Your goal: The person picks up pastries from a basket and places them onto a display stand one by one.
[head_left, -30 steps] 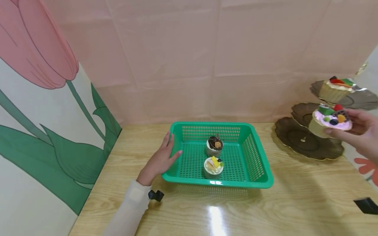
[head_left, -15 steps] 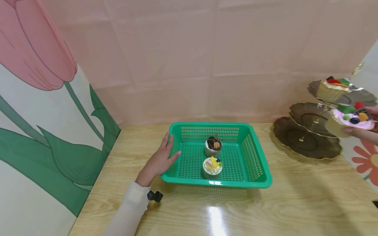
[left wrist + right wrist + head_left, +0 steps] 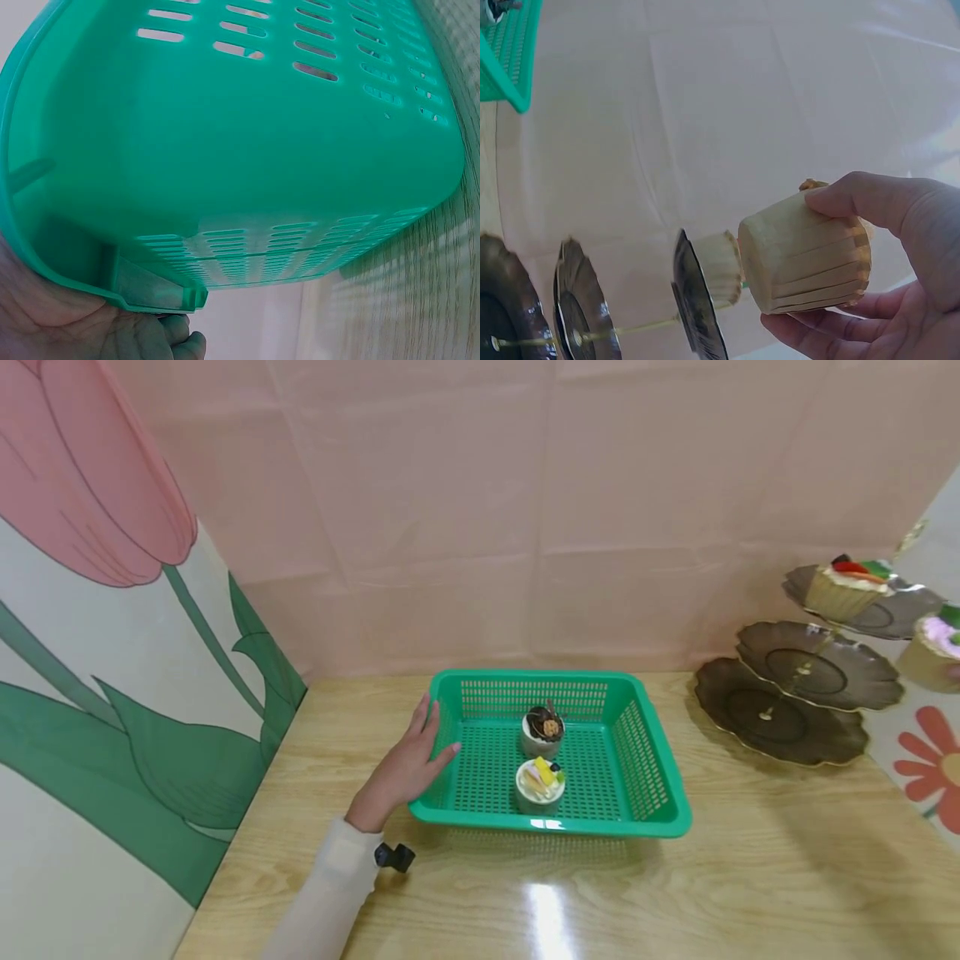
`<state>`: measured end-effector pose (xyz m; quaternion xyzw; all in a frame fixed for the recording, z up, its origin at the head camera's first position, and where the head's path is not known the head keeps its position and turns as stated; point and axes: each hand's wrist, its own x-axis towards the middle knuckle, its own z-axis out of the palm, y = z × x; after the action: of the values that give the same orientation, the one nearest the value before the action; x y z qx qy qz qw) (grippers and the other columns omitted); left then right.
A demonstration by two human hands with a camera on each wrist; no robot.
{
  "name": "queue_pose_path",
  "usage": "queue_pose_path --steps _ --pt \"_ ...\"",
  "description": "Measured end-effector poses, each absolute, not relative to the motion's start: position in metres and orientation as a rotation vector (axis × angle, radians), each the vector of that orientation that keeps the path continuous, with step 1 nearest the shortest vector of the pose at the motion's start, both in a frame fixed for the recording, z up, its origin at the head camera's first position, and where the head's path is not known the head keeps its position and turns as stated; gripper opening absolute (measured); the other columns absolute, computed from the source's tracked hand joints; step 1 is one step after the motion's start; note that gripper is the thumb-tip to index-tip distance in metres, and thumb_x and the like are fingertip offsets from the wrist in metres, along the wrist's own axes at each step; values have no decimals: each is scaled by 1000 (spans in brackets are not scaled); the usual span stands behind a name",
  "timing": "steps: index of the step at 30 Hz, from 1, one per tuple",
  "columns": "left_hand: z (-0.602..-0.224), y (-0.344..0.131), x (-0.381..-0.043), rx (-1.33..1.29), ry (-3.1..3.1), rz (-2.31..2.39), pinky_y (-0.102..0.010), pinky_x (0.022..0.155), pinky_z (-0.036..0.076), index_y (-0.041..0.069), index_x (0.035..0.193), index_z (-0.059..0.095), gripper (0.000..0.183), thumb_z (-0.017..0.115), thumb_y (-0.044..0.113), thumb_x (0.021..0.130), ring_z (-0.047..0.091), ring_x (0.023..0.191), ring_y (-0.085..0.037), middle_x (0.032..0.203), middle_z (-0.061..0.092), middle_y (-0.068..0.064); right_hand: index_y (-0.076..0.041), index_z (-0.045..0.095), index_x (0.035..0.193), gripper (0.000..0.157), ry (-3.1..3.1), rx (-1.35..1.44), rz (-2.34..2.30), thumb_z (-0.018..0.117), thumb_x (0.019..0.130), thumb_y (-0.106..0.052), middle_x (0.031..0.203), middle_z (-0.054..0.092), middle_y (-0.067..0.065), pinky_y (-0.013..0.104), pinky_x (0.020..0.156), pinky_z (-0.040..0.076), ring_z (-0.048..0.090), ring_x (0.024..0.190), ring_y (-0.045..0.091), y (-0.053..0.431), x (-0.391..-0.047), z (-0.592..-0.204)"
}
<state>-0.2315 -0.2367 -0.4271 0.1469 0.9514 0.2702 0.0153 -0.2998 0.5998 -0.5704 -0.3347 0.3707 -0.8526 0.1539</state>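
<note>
My left hand (image 3: 405,764) rests on the left rim of a green plastic basket (image 3: 551,828), fingers straight, thumb over the inner side. Seen from the left wrist, its palm (image 3: 67,322) lies against the rim. At the right edge of the head view is a cupcake (image 3: 930,658) with pink cream, partly cut off. My right hand (image 3: 907,247) grips it by its pale pleated cup, thumb on one side and fingers on the other. It is held beside the top plate of a brown tiered stand (image 3: 832,672), apart from the plate. Another cupcake (image 3: 843,593) with red and green topping sits there.
Inside the basket stand a chocolate-topped cupcake (image 3: 542,732) and a white-cream cupcake (image 3: 540,785) with yellow pieces. The stand's lower plates (image 3: 780,718) are right of the basket on the wooden table (image 3: 675,902). A pink cloth (image 3: 450,527) hangs behind.
My right hand has carried the pink-cream cupcake rightward, from in front of the stand's middle plate to beside the top plate. My left hand and the basket have stayed in place.
</note>
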Motion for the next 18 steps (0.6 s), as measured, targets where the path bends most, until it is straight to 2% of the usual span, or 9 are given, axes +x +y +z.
queue_pose_path --steps 4,10,15,17,18 --pt "-427 -237 -232 469 2958 822 -51 109 43 5 163 3 82 46 47 107 20 152 -32 168 -19 -1 -30 4 165 72 826 -999 -2435 4 103 7 161 37 14 56 93 49 49 133 46 596 -300 -572" --pt "-427 -237 -233 469 2954 824 -51 111 41 6 163 3 83 45 50 107 19 152 -32 168 -18 -1 -42 -1 163 83 689 -1067 -2473 10 102 14 166 26 9 63 99 42 41 137 51 599 -302 -580" --pt "-428 -235 -233 472 2948 812 -51 110 42 6 163 2 84 42 53 107 21 152 -33 167 -19 -1 -36 10 164 81 515 -1120 -2546 8 101 16 169 17 8 69 92 43 37 135 59 595 -300 -585" --pt "-428 -234 -233 472 2944 814 -51 110 42 6 163 2 84 42 54 107 21 151 -33 167 -20 0 -32 13 164 78 584 -1098 -2559 9 102 15 168 21 8 67 91 46 41 133 57 596 -297 -584" --pt "-428 -234 -233 471 2942 818 -51 110 42 7 163 2 83 43 53 107 21 151 -33 167 -20 0 -33 14 164 77 592 -1090 -2538 9 102 14 167 22 9 66 91 46 41 133 57 597 -297 -583"
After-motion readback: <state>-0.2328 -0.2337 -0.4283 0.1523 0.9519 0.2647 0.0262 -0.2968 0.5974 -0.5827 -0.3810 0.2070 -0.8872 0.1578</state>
